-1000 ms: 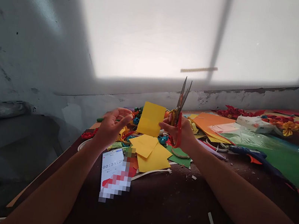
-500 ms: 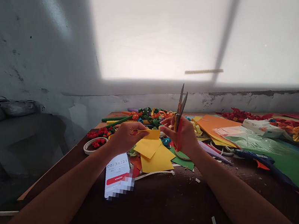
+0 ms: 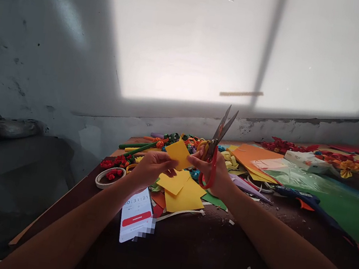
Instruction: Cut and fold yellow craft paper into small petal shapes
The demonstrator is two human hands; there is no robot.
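Note:
A small square of yellow paper [image 3: 178, 152] is held up in front of me. My left hand [image 3: 151, 168] pinches its lower left edge. My right hand [image 3: 216, 172] has its thumb and a finger at the paper's right corner. Scissors [image 3: 212, 151] with red handles are also in my right hand, blades slightly apart and pointing up. Below lie more yellow paper pieces [image 3: 185, 197], overlapping on the dark table [image 3: 193, 259]. A phone [image 3: 135, 218] showing a timer rests under my left wrist.
A tape roll [image 3: 99, 181] with red paper flowers lies at the left. Colourful paper pieces and green stems [image 3: 136, 147] are heaped behind the hands. Orange sheets [image 3: 254, 157], a tissue pack [image 3: 306, 161], a dark blue glue gun [image 3: 296, 195] and green sheets [image 3: 342, 203] are on the right.
The yellow paper has risen and turned, its face now toward me. My right thumb and finger have come to its right corner. The scissors have tilted right, blades a bit wider apart.

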